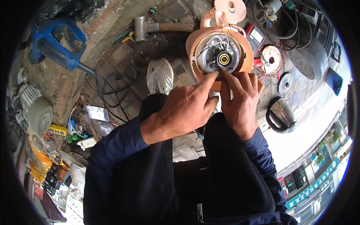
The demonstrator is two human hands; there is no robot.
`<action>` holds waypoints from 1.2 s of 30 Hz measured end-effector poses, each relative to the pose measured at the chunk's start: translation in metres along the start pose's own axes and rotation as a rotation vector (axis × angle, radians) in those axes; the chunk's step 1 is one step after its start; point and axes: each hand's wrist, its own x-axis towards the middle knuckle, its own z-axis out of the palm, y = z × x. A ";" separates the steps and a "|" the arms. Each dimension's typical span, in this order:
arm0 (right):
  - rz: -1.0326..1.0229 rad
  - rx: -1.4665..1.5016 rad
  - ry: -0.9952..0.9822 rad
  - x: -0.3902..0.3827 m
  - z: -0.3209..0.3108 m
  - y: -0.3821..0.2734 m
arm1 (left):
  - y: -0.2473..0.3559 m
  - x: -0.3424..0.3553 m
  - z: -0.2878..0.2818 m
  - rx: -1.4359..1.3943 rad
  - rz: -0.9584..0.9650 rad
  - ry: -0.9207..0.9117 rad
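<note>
An orange appliance base (242, 48), probably of an electric kettle, is turned up to show wires, a metal ring and a black round connector (225, 59). My left hand (183, 108) reaches its lower edge with the index finger extended to just below the connector, thumb apart and lower, other fingers curled out of sight; what they hold is hidden. My right hand (240, 105) is closed on the base's lower right, fingertips curled at the inner edge beside my left index finger. Whether a small part is between the fingertips cannot be made out.
A hammer (165, 27), pink lid (230, 9), multimeter (255, 37), pale round part (270, 59), small disc (285, 82) and metal kettle (281, 112) surround the base. At left are a blue power tool (56, 45), looped black cable, grey motor (37, 112) and clutter (86, 142).
</note>
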 end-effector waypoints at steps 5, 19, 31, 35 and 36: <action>0.004 0.001 -0.044 -0.005 -0.003 -0.001 | 0.003 0.000 0.000 0.021 -0.085 -0.047; -0.005 0.076 0.048 -0.015 -0.007 0.005 | 0.004 0.005 0.001 -0.211 -0.138 -0.073; 0.228 0.355 -0.169 -0.023 -0.011 0.005 | 0.011 0.006 -0.004 -0.171 -0.215 -0.142; 0.310 0.497 -0.246 -0.024 -0.010 0.007 | 0.013 0.008 -0.002 -0.256 -0.218 -0.130; 0.302 0.559 -0.259 -0.024 -0.008 0.009 | 0.013 0.008 -0.001 -0.271 -0.223 -0.137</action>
